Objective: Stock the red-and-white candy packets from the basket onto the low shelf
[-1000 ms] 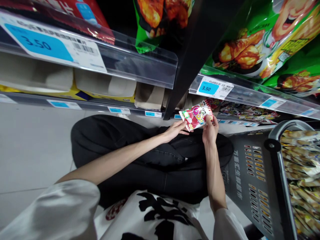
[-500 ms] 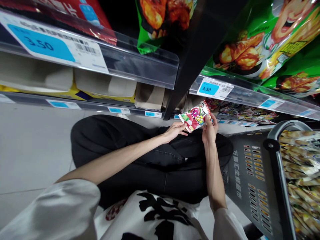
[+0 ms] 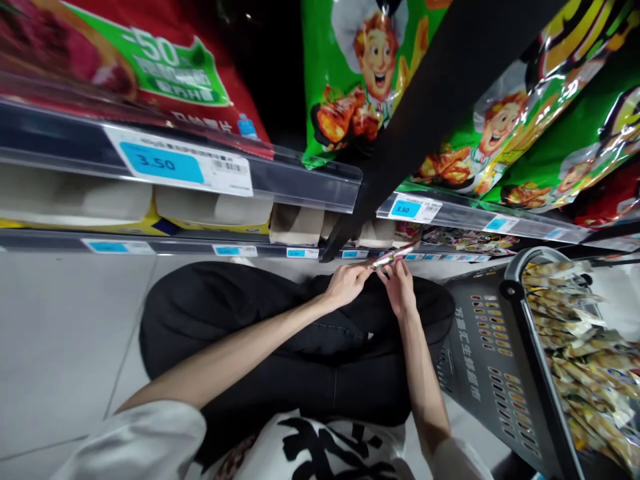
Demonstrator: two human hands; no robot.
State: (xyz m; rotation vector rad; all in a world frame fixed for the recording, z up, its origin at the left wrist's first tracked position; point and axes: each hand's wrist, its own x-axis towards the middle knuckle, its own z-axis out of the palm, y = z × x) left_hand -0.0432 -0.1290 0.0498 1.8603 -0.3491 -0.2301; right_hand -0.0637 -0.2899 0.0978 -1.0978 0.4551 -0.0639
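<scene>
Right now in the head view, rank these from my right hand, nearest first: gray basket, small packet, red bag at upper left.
1. Small packet, at the fingertips of the right hand.
2. Gray basket, to its right.
3. Red bag, farthest, up and to the left.

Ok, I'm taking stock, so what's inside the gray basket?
The gray basket holds many tan-toned packets, packed close together. Those on top show; most of what lies beneath them is covered, so I can't tell whether anything else is there.

Flat red-and-white packet (image 3: 393, 257), apparently glossy film; grey slotted basket (image 3: 481, 363), smooth matt plastic; loose black trousers (image 3: 235, 293), matt cloth
</scene>
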